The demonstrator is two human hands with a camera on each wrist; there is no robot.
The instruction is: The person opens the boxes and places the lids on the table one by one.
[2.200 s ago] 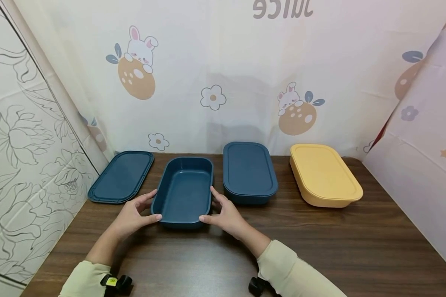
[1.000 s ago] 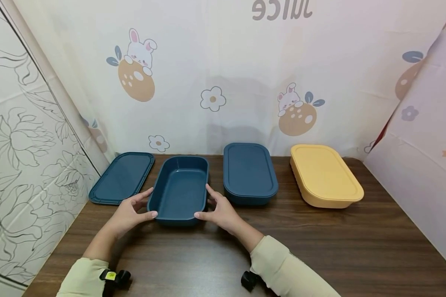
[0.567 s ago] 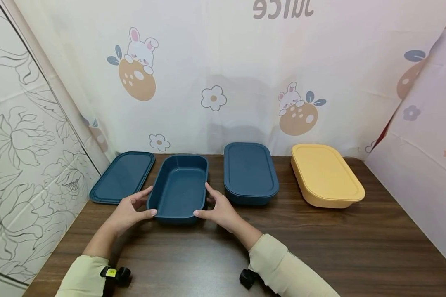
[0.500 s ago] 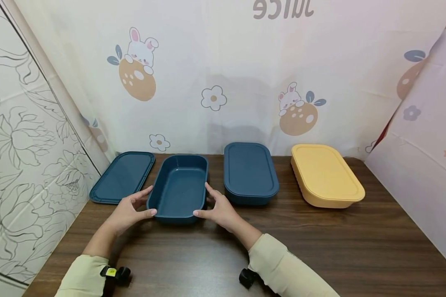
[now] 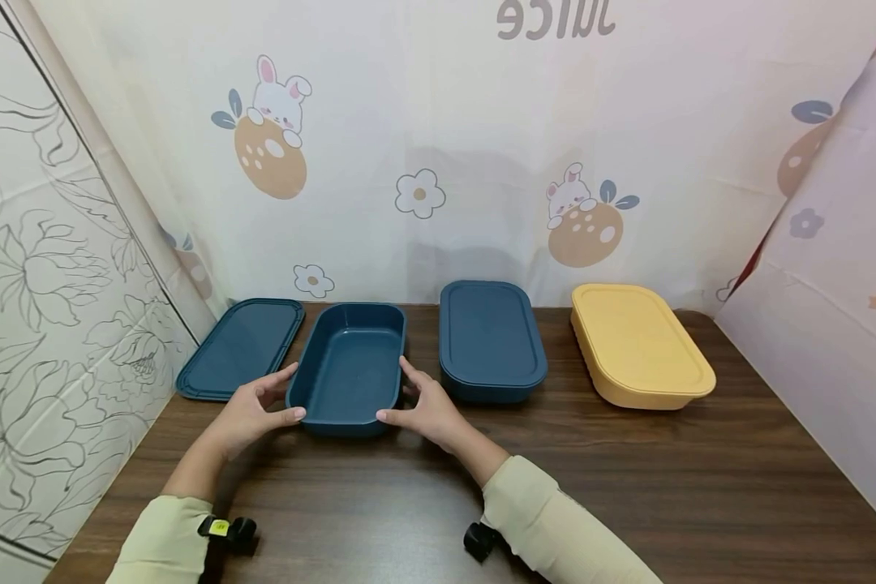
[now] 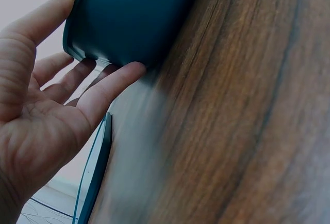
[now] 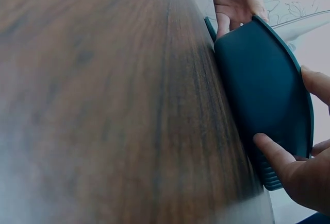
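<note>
An uncovered dark blue food container (image 5: 354, 373) sits on the wooden table, hollow side up with nothing in it. My left hand (image 5: 244, 418) grips its near left corner, thumb at the front rim and fingers along the side. At the near right corner my right hand (image 5: 434, 414) holds it the same way. The left wrist view shows the little finger of that hand (image 6: 51, 116) low on the container wall (image 6: 126, 18). Ribbing shows on the container's side (image 7: 268, 80) in the right wrist view. Left of it lies a flat blue lid (image 5: 241, 349).
A blue container with its lid on (image 5: 491, 337) stands just right of the held one. Farther right is a lidded yellow container (image 5: 638, 345). A printed curtain (image 5: 365, 105) hangs along the table's back edge, with a floral panel (image 5: 51, 268) at the left.
Both hands have shifted the open container leftward and slightly back, nearer the loose lid. In the last half second it moved only a little. The lid and other two containers stayed put.
</note>
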